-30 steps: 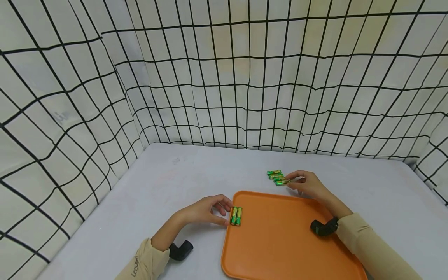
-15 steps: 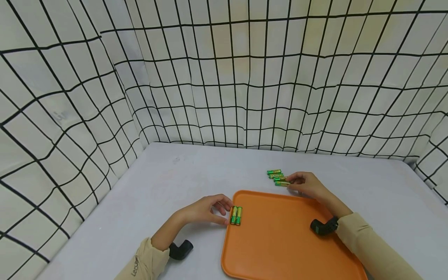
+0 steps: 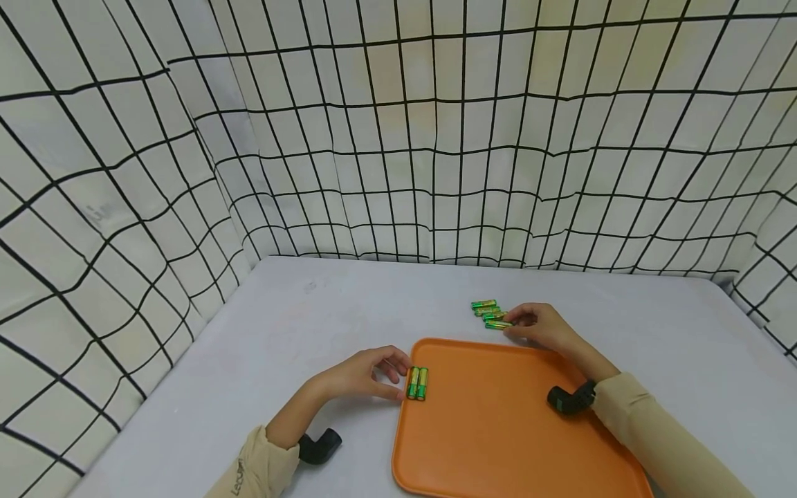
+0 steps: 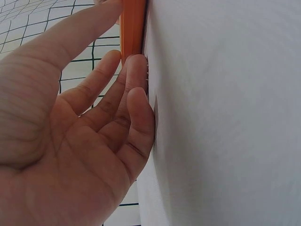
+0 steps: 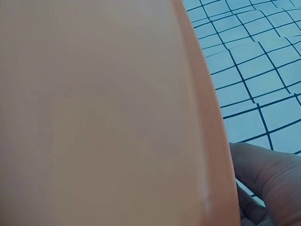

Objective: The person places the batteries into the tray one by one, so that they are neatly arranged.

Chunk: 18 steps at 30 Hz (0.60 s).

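Note:
Two green-and-gold batteries (image 3: 417, 383) lie side by side along the left edge of the orange tray (image 3: 486, 429). Beside them is my left hand (image 3: 367, 373), thumb and fingers loosely bent and spread at the tray rim. In the left wrist view, that hand's fingers (image 4: 134, 117) stand by the rim with a vacant palm. Beyond the tray, several more batteries (image 3: 486, 311) lie in a slanted row on the table. My right hand (image 3: 540, 325) pinches the right end of the nearest battery (image 3: 496, 324) between thumb and fingers. The right wrist view shows mostly tray and part of the hand (image 5: 268, 174).
White cloth covers the table (image 3: 299, 311). A white wall with a black grid (image 3: 461, 138) rises behind and at the sides. Black wrist-camera mounts (image 3: 320, 446) hang under both forearms. The tray's raised far rim lies just below the right forearm.
The view has shifted slightly, so things appear a little further left. My right hand and the nearest battery have barely moved. The left hand stays by the pair on the tray.

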Tool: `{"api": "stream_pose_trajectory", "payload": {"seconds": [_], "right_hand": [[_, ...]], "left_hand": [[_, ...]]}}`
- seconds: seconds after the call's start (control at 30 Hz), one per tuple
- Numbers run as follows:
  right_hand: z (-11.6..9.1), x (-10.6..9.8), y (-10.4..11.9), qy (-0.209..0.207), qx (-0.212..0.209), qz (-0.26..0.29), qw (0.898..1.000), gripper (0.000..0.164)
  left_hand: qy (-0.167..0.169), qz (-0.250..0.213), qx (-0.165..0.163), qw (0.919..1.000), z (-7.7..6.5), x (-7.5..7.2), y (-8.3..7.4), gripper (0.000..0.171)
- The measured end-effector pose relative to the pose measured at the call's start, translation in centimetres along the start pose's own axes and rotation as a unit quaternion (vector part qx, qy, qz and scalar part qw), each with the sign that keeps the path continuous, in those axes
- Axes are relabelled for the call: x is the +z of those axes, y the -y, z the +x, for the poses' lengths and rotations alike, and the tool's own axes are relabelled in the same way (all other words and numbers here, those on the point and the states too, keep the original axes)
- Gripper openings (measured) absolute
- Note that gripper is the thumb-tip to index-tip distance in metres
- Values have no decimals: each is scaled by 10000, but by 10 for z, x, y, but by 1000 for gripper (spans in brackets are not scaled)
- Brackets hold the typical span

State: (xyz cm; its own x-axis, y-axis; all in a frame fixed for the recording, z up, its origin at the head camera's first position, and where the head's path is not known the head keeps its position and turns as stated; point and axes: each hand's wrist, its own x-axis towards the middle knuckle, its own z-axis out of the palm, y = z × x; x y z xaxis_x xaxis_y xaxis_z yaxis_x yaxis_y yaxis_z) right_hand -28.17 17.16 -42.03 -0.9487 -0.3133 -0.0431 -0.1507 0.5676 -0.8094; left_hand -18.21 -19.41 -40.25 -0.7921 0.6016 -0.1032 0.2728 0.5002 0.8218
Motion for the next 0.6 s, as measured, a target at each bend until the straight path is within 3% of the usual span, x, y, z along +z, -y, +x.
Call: {"api": "stream_pose_trajectory", "payload": {"seconds": [0.6], "right_hand": [[2,0,1,117,-152,-219,9996,27]], "left_hand": [[-20,5,14,10000,-1,0,0,42]]}}
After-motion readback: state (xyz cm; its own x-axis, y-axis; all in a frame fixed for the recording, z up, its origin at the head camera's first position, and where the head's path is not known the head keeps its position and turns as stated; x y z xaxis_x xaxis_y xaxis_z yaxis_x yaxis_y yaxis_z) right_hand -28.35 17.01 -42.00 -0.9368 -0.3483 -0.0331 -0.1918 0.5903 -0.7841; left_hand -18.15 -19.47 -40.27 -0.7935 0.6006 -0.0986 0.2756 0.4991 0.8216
